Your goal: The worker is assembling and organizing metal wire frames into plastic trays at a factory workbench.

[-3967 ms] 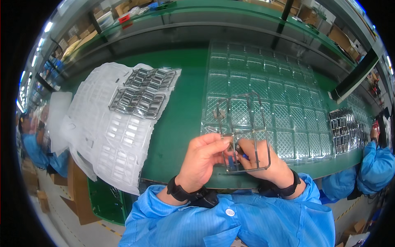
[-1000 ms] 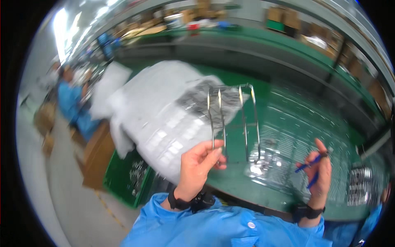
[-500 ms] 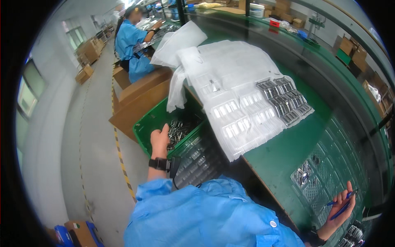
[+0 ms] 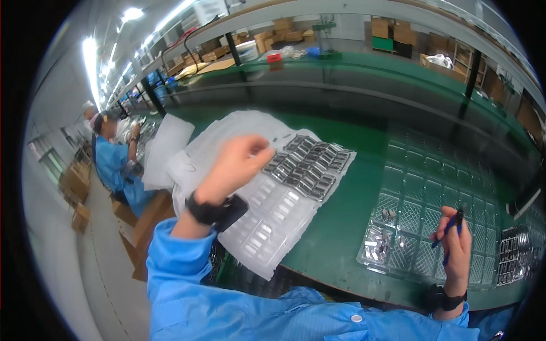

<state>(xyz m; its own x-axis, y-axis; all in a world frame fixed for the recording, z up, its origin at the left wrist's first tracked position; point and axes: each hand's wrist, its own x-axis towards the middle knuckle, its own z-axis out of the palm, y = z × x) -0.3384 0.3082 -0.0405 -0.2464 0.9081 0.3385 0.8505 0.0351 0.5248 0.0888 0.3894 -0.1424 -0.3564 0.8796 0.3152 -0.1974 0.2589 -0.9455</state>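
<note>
My left hand (image 4: 236,165) is over the stack of white foam sheets (image 4: 233,128), beside a block of dark metal parts (image 4: 307,167) lying in rows on it. Its fingers look curled but are smeared by motion, so whether they hold anything is unclear. In my right hand (image 4: 456,244) is a pair of blue-handled pliers (image 4: 453,223), jaws upward. That hand is over a large clear plastic tray with square compartments (image 4: 415,238). Loose shiny metal pieces (image 4: 376,243) fill the tray's near-left compartment, and a few more lie in compartments close by.
Another set of dark metal parts (image 4: 517,256) sits at the far right. The green workbench (image 4: 335,244) runs under everything, with a raised shelf (image 4: 364,8) across the back. A co-worker in blue (image 4: 114,162) is at the left, near a cardboard box (image 4: 153,221).
My left hand has come up out of the green bin of metal pieces and across to the foam sheets. The view has turned right and up. My right hand still grips the pliers.
</note>
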